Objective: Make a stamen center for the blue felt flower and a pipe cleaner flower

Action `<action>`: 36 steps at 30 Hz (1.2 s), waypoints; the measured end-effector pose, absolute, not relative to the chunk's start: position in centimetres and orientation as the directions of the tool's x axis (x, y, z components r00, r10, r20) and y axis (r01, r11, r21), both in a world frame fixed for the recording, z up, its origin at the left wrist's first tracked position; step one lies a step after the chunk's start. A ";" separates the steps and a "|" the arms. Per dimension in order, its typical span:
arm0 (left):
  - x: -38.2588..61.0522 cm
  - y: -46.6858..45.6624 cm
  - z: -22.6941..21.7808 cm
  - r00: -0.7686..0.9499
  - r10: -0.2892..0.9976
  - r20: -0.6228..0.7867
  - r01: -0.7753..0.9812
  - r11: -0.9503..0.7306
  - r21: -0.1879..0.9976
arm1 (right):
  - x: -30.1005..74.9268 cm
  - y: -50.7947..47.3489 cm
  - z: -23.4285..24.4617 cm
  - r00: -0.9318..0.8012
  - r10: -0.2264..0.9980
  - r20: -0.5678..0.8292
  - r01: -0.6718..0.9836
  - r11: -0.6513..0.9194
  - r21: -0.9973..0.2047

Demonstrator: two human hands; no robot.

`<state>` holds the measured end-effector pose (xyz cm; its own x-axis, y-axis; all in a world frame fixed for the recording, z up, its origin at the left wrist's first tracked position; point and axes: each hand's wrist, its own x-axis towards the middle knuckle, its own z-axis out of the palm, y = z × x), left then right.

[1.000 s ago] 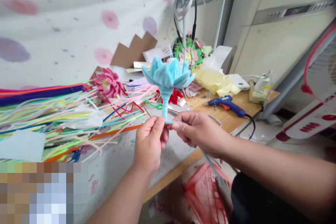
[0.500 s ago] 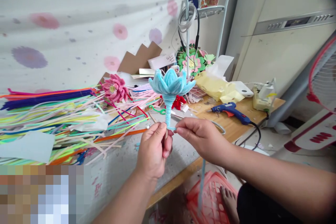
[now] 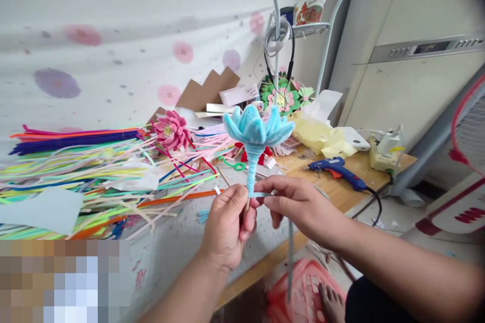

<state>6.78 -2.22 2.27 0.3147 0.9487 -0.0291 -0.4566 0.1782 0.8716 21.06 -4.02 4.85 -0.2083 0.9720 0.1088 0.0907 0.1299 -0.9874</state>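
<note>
A light blue pipe-cleaner flower point(image 3: 257, 130) stands upright in front of me on a thin stem. My left hand point(image 3: 227, 224) is closed round the stem just under the blue wrapping. Beside it, my right hand point(image 3: 299, 204) pinches the loose blue pipe cleaner point(image 3: 290, 257), which runs sideways to the stem at my fingertips. Its free end hangs down below my right hand.
Several coloured pipe cleaners point(image 3: 94, 176) cover the table's left side, with a pink flower point(image 3: 172, 131) behind them. A blue glue gun point(image 3: 335, 167) lies on the wooden tabletop point(image 3: 341, 192) at the right. A red basket point(image 3: 306, 290) stands below, a fan point(image 3: 468, 146) at far right.
The view has drifted, so flower and hands sit a little lower and further right. The blue pipe cleaner's hanging tail has swung from slanting to nearly vertical. Both hands keep their grip.
</note>
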 end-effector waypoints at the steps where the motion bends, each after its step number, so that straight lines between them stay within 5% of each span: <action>1: 6.8 -2.2 2.2 0.298 0.955 -0.012 -0.437 0.148 0.887 | 21.0 -4.1 4.9 -0.177 0.978 0.112 0.065 0.125 -0.990; 9: 6.8 -2.8 2.3 0.412 0.910 -0.047 -0.494 0.266 0.828 | 20.1 -3.7 4.4 -0.121 0.992 0.036 -0.296 -0.002 -0.955; 16: 6.8 -2.7 1.9 0.589 0.807 -0.046 -0.508 0.414 0.755 | 19.9 -3.7 4.7 -0.095 0.995 -0.023 -0.396 -0.059 -0.916; 22: 7.1 -2.3 2.3 0.428 0.904 0.021 -0.452 0.194 0.871 | 19.8 -3.4 4.6 0.014 1.000 -0.028 -0.407 -0.020 -0.913; 28: 7.0 -2.2 1.5 0.230 0.956 0.183 -0.187 -0.142 0.972 | 20.2 -3.3 4.6 0.106 0.994 -0.004 -0.410 0.040 -0.911; 36: 6.9 -3.0 2.1 0.304 0.943 0.138 -0.325 -0.034 0.945 | 20.2 -3.7 4.8 -0.023 0.999 0.042 -0.473 0.026 -0.881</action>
<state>6.85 -2.97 2.06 0.3037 0.9427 0.1381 -0.3247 -0.0339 0.9452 20.24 -3.66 4.79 -0.0226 0.9989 0.0415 -0.4732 0.0259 -0.8806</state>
